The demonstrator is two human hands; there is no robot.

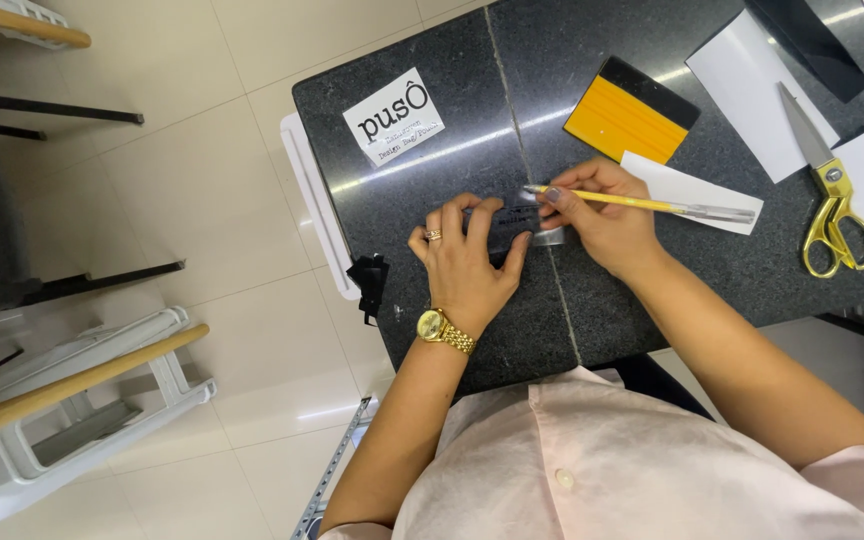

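Observation:
My left hand (pixel 467 255) lies flat on the dark stone tabletop (pixel 432 170), its fingers pressing down a small clear film piece with dark print (pixel 522 222). My right hand (pixel 602 215) grips a thin yellow-handled craft knife (pixel 642 204), its tip pointing left onto the film near my left fingertips. A gold watch sits on my left wrist and a ring on one finger.
A yellow and black squeegee (pixel 632 112) lies beyond my right hand. Gold-handled scissors (pixel 827 200) rest at the right among white paper pieces (pixel 742 70). A white printed card (pixel 392 115) lies at the far left of the table. White stools (pixel 72 400) stand on the tiled floor.

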